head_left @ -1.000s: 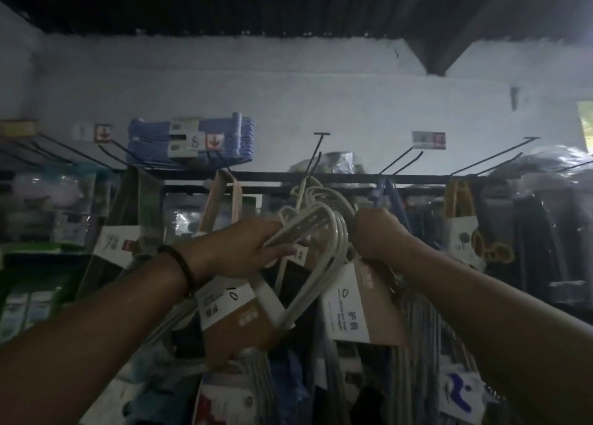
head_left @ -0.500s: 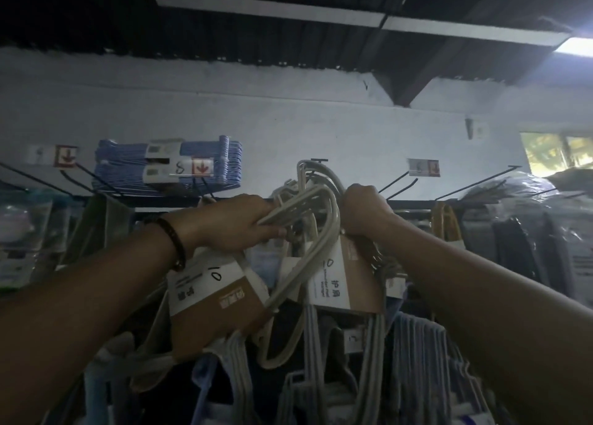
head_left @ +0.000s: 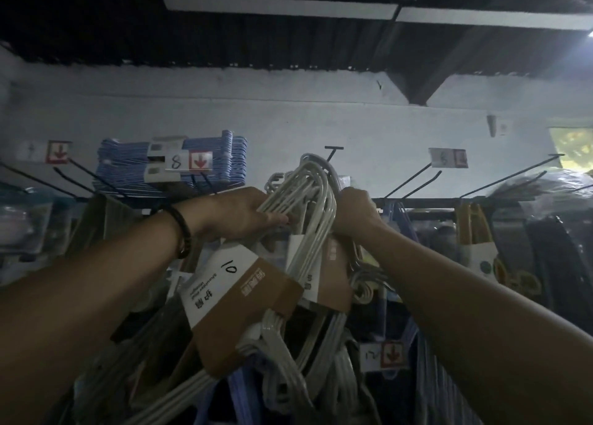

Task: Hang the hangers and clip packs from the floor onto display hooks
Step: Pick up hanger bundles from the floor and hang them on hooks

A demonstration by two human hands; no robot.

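Both hands are raised to the top rail of a display rack. My left hand (head_left: pixel 244 214), with a dark bracelet on the wrist, grips a bundle of white hangers (head_left: pixel 316 200) wrapped in a brown and white card sleeve (head_left: pixel 239 306) marked 10. My right hand (head_left: pixel 354 214) is closed on the right side of the same white hanger hooks. The hooks' tops reach up level with a black display hook (head_left: pixel 332 153) with a T-shaped end. A second sleeved white pack (head_left: pixel 330 274) hangs right behind the first.
A blue hanger pack (head_left: pixel 224 161) with a tag marked 8 lies on hooks at upper left. Bare black hooks (head_left: pixel 414 181) stick out to the right, one with a price tag (head_left: pixel 447 157). Yellow hangers (head_left: pixel 475 225) and dark bagged goods hang at right. More hangers crowd below.
The white hanger bundle has risen from the rail's height to the tip of the T-ended hook, both hands going up with it. The view has tilted upward toward the ceiling.
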